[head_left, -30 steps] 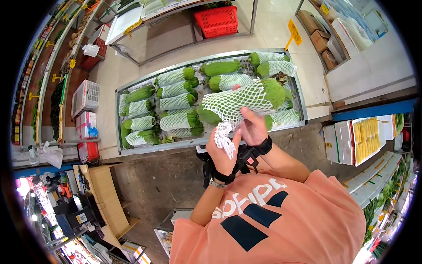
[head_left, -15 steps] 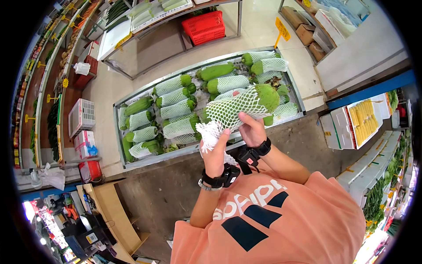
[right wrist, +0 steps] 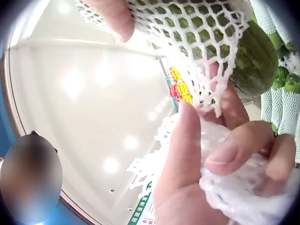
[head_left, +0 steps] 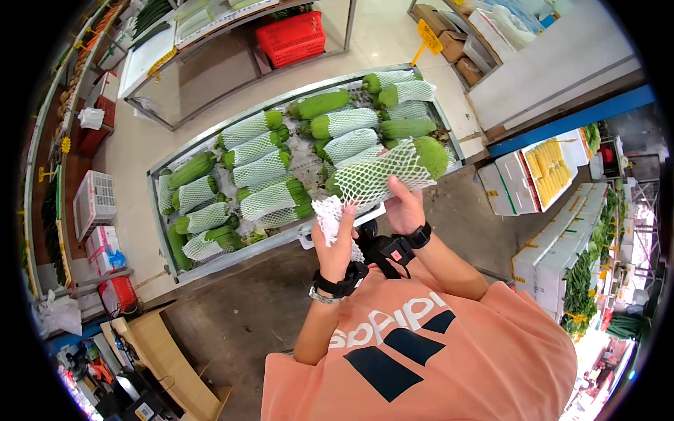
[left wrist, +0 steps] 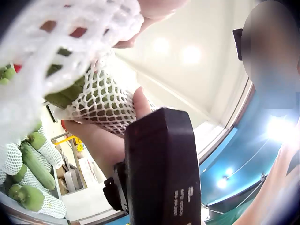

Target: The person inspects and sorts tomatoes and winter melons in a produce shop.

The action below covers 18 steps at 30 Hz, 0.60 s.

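A long green gourd (head_left: 430,156) lies across in front of me above the near edge of the tray, a white foam net sleeve (head_left: 382,172) around its middle. My right hand (head_left: 406,210) holds it through the net; its thumb lies over the mesh and most fingers are hidden behind. In my left hand (head_left: 333,252) is a bunch of loose white foam netting (head_left: 328,217), gripped at the gourd's left end. In the right wrist view, the left thumb (right wrist: 185,140) is right at the sleeve's edge, and a green end (right wrist: 255,61) of the gourd sticks out past the net.
Several rows of green gourds, most in foam nets, fill the metal-rimmed tray (head_left: 210,268). Behind it stands a rack with a red basket (head_left: 291,38) underneath. A yellow price tag (head_left: 430,36) rises at the tray's back right corner. White foam boxes (head_left: 516,188) are to the right.
My left hand and the bunched netting have shifted left along the gourd, from below its middle to its left end. The right hand keeps its hold. The head view has turned, so the tray appears further left.
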Each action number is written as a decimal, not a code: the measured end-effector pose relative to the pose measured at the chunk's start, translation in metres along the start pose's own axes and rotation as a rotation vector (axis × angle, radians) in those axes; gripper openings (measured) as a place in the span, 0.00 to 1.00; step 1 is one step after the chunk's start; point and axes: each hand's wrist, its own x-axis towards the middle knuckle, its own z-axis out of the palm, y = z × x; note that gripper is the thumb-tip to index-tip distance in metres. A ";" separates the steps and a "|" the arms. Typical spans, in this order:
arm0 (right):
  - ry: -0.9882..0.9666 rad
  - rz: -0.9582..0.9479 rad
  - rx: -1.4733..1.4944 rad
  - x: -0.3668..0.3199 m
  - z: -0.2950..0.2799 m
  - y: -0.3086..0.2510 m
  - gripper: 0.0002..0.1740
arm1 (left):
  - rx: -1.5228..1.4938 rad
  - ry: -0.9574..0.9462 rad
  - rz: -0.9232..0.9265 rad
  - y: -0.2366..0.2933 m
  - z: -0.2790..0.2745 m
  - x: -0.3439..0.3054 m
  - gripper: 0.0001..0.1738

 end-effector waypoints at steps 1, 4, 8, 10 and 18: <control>0.021 -0.017 -0.017 -0.001 -0.003 0.004 0.30 | -0.028 -0.036 -0.049 0.002 -0.001 -0.001 0.09; 0.065 -0.028 0.032 -0.001 -0.002 0.009 0.28 | 0.084 -0.051 0.203 -0.006 0.013 -0.002 0.11; 0.033 -0.001 0.068 0.006 -0.002 0.014 0.27 | 0.478 -0.109 0.330 0.000 0.011 -0.008 0.17; 0.029 0.005 0.073 0.010 0.002 0.013 0.28 | 0.549 -0.088 0.396 0.002 0.013 -0.006 0.15; -0.081 -0.019 0.006 0.042 -0.006 -0.015 0.33 | 0.531 -0.170 0.409 -0.023 0.017 0.008 0.08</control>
